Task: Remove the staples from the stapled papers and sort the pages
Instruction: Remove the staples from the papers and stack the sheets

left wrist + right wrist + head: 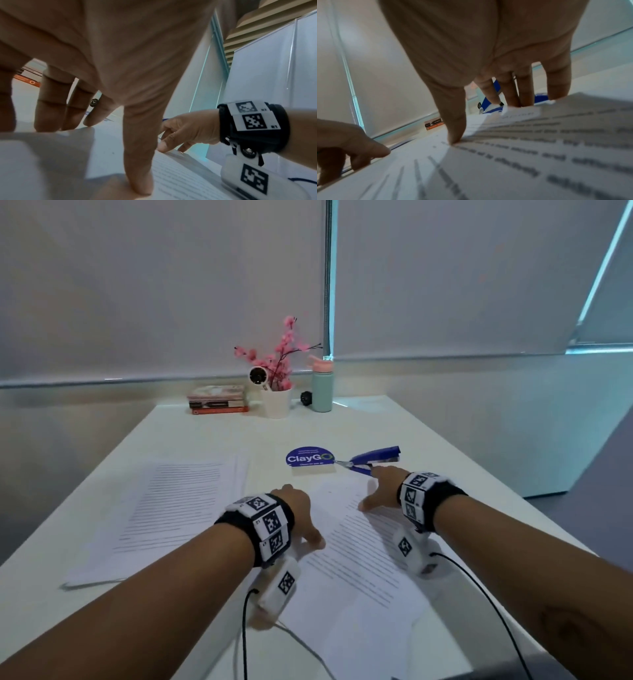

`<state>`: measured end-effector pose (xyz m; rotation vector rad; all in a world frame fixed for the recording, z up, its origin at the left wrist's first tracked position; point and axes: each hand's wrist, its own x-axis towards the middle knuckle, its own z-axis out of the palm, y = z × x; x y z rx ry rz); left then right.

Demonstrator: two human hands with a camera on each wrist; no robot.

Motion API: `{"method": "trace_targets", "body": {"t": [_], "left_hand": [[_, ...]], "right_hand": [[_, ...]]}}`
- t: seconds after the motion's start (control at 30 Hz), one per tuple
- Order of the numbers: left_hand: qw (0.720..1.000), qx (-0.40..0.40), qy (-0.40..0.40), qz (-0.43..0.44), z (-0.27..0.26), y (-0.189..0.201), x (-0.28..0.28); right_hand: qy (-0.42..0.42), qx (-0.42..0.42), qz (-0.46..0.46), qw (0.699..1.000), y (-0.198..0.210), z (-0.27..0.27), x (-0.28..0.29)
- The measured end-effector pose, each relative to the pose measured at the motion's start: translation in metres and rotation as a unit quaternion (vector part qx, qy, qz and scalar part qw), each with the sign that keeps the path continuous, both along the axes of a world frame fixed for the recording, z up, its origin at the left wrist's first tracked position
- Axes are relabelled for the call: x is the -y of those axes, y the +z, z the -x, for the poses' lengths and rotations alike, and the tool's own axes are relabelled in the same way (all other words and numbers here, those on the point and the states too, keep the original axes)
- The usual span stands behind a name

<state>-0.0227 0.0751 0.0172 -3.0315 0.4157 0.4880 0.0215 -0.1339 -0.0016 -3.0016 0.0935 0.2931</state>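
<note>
Two printed paper sets lie on the white table (274, 433). The left paper set (164, 508) lies flat and untouched. The right paper set (359, 563) lies slanted under both hands. My left hand (301, 518) is spread on its left edge, thumb (139, 175) and straight fingers (48, 115) pressing down. My right hand (380, 491) rests at its top right corner with the thumb (455, 135) on the printed page (522, 155); the straight fingers' tips are hidden behind the page's far edge. A blue staple tool (373, 458) lies just beyond the right hand, not held.
A blue ClayGo sign (310, 458) stands behind the papers. At the table's far end are a book stack (217, 400), a white pot of pink flowers (277, 402) and a teal bottle (322, 386). Black cables (493, 611) trail from both wrists towards me.
</note>
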Motion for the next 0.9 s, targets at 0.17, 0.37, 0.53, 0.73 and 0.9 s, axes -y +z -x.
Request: {"method": "trace_targets", "body": {"t": [0.17, 0.37, 0.53, 0.73, 0.9], "left_hand": [[0.996, 0.003, 0.046, 0.079, 0.006, -0.005, -0.006], [0.986, 0.01, 0.07, 0.154, -0.003, -0.006, -0.018], [0.977, 0.047, 0.069, 0.198, -0.011, -0.007, -0.026], [0.953, 0.065, 0.084, 0.283, -0.014, 0.005, -0.035], [0.942, 0.07, 0.097, 0.313, -0.015, 0.006, -0.045]], "right_hand": [[-0.003, 0.066, -0.025, 0.998, 0.006, -0.004, 0.001], [0.017, 0.146, -0.131, 0.98, 0.009, -0.006, 0.014], [0.011, 0.207, -0.202, 0.957, 0.018, -0.011, 0.02], [0.014, 0.269, -0.262, 0.927, 0.029, -0.011, 0.027], [0.054, 0.29, -0.234, 0.926, 0.043, 0.003, 0.025]]}}
